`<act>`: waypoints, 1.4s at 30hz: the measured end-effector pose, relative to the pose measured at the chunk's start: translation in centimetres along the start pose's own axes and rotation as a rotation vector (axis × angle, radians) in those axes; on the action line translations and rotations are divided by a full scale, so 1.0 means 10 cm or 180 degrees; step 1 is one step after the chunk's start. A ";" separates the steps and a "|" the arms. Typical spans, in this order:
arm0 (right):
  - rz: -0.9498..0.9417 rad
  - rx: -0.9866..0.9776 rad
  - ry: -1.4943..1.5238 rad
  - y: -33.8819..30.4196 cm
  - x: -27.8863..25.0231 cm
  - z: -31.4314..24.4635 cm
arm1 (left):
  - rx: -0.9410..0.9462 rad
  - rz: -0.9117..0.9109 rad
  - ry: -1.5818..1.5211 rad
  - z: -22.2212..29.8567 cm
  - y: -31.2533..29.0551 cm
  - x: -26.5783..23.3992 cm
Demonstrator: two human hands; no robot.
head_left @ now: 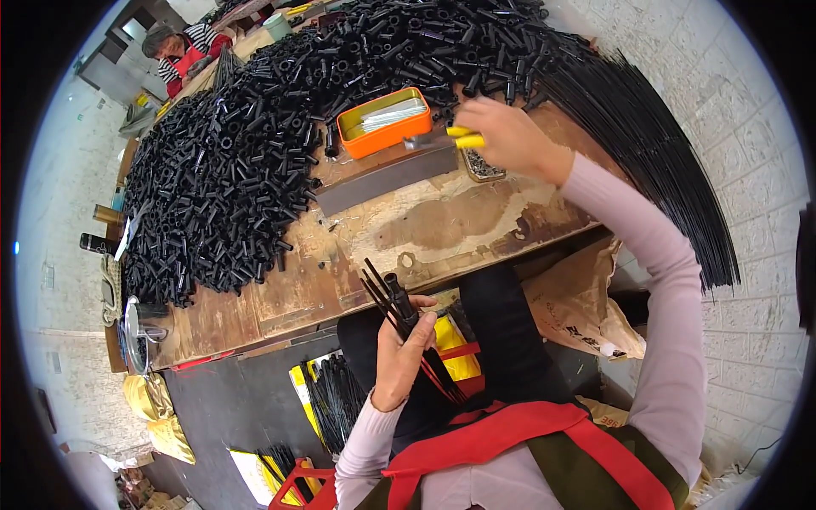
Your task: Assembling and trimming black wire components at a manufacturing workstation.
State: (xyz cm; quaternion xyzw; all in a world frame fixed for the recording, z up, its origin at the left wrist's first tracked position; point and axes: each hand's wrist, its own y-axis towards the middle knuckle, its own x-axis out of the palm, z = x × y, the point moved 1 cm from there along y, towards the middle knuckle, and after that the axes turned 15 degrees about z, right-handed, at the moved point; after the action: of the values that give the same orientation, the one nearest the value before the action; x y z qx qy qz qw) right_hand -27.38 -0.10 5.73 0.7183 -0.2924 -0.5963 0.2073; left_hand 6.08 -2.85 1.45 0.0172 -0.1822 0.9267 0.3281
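Note:
Above my lap, my left hand (403,355) is closed round several thin black rods (376,293) and a black tubular fitting (398,297), which point up and to the left. The lower ends of the rods run down toward my lap. Over the table's back right, my right hand (506,136) grips pliers with yellow handles (466,137). Their metal head (418,142) points left, in front of an orange box (387,138). Thin whitish strips (393,115) lie in that box. A small tray of bits (484,167) sits just below my right hand.
A large heap of black tubular parts (221,161) covers the table's left and back. Long black rods (654,161) lie along the right wall. A grey bar (387,183) crosses the worn wooden tabletop (442,225). Another person (187,53) works at the far left.

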 end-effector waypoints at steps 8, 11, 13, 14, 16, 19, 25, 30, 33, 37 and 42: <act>-0.0663 0.0323 -0.0064 0.14 0.18 0.27 | -0.0012 -0.0012 0.0057 -0.01 -0.02 -0.01; -0.0917 0.0702 0.0060 0.14 0.15 0.22 | -0.0053 0.0006 -0.0013 -0.01 -0.02 -0.02; -0.0923 0.0622 0.0167 0.12 0.14 0.26 | -0.0035 -0.0010 0.0018 -0.01 0.00 -0.01; -0.0920 0.0621 0.0161 0.11 0.17 0.29 | -0.0021 -0.0017 0.0052 -0.01 0.00 -0.01; -0.0799 0.0362 0.0029 0.16 0.24 0.34 | -0.0037 -0.0016 0.0035 -0.01 0.01 0.01; -0.1076 0.0367 0.0124 0.30 0.26 0.32 | -0.0065 0.0024 0.0023 0.00 0.00 0.02; -0.1282 0.0054 0.0077 0.32 0.32 0.36 | -0.0116 0.0094 -0.0026 -0.03 0.03 0.00; -0.1310 -0.0338 -0.0127 0.35 0.38 0.40 | -0.0099 0.0135 -0.0009 -0.03 0.04 -0.01; -0.1319 -0.0376 -0.0215 0.35 0.39 0.40 | -0.0076 0.0165 -0.0016 -0.02 0.04 -0.01; -0.1280 -0.0286 -0.0368 0.34 0.40 0.37 | -0.0109 0.0199 -0.0082 -0.04 0.06 -0.03; -0.1329 -0.0369 -0.0574 0.42 0.46 0.28 | -0.0116 0.0248 -0.0056 -0.01 0.05 -0.02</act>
State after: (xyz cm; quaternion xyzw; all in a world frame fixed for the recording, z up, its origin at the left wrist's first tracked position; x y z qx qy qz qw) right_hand -30.33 -6.14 4.45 0.6939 -0.1200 -0.7039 0.0935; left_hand 5.96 -3.28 1.17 0.0123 -0.2025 0.9352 0.2903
